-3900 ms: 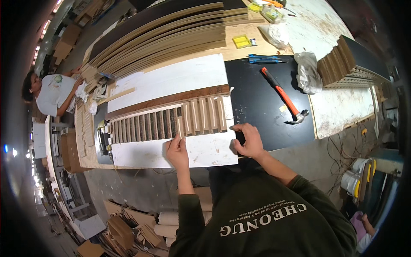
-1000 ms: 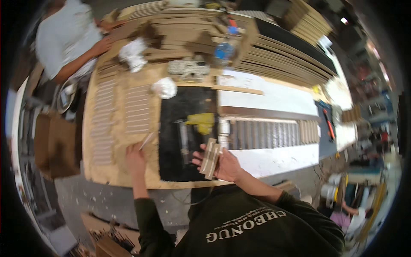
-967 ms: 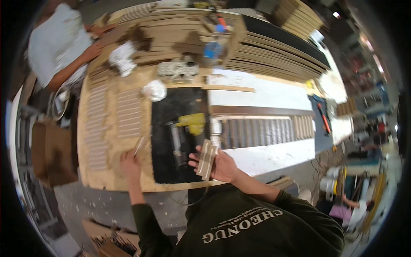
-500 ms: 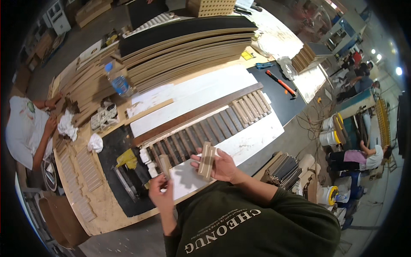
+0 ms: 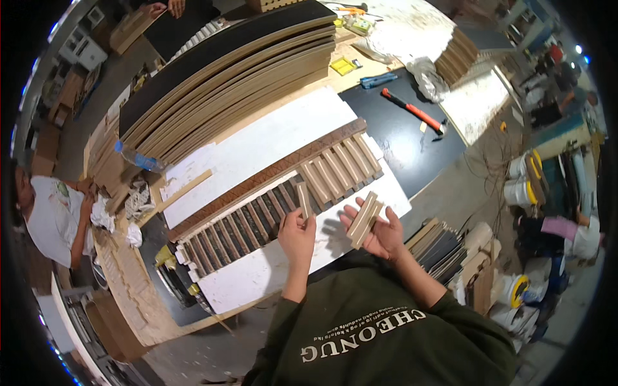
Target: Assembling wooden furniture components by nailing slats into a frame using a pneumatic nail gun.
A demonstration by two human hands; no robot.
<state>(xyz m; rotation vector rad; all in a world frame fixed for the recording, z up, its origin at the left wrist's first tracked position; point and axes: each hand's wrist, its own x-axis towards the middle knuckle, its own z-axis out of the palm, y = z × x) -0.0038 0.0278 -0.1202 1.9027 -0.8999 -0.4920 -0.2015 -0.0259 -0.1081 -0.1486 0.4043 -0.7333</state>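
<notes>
Between the thumb and fingers of my left hand [image 5: 297, 237] stands a short light wooden strip [image 5: 304, 198], over the row of slats. My right hand [image 5: 383, 237] is turned palm up to the right of it and holds a small bundle of similar wooden strips [image 5: 364, 220] across the fingers. Beyond both hands lies a long slatted frame [image 5: 225, 239] with dark slots. Several light wooden strips [image 5: 341, 168] fill its right part. A long brown bar [image 5: 264, 175] runs along the frame's far side, on a white board [image 5: 248, 291].
Stacked dark-topped boards [image 5: 232, 83] rise at the back. An orange-handled hammer [image 5: 415, 111] and a blue tool [image 5: 378, 80] lie on the black surface at the right. A plastic bottle [image 5: 138, 157] lies by the stack. Another person [image 5: 51, 215] sits at the left.
My view has shifted. My left hand has moved right along the frame with a strip, from its left end to beside the filled slots. The right hand still holds its strips.
</notes>
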